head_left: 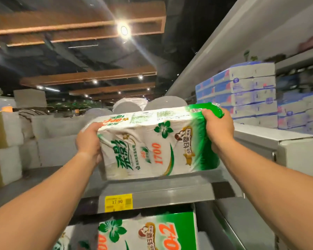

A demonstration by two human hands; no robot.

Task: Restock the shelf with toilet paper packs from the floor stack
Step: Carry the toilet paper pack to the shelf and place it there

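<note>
A white and green toilet paper pack [152, 143] lies on its side, held at chest height over the top grey shelf [161, 190]. My left hand [89, 141] grips its left end, with the fingers hidden behind the pack. My right hand [218, 129] grips its green right end, fingers curled over the top corner. The pack's lower edge sits at or just above the shelf board; I cannot tell if it touches. Another pack of the same brand [148, 231] stands on the shelf below.
A yellow price tag [118, 202] reading 17.90 sticks on the shelf's front rail. Blue and white tissue packs [249, 94] are stacked on the right shelf. White packs [5, 148] pile up at the left. Rounded roll tops [130, 105] show behind the held pack.
</note>
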